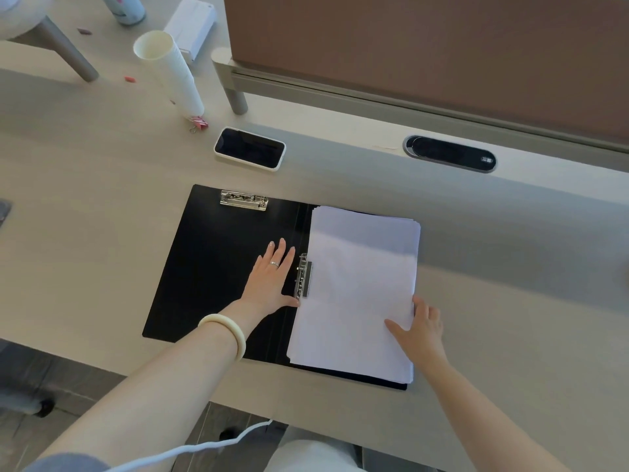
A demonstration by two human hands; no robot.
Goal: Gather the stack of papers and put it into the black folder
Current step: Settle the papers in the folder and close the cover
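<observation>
The black folder (211,267) lies open on the desk. A stack of white papers (360,287) rests on its right half, with its left edge at a metal side clip (303,275) by the spine. A second metal clip (243,200) sits at the top of the left half. My left hand (272,281) lies flat on the left half beside the side clip, fingers spread, thumb near the paper edge. My right hand (418,328) grips the stack's lower right edge, thumb on top of the sheets.
A phone in a white case (250,148) lies just beyond the folder. A stack of paper cups (170,69) lies on its side at the back left, with a pink binder clip (199,123). A brown divider panel (425,42) and a cable port (449,154) stand behind.
</observation>
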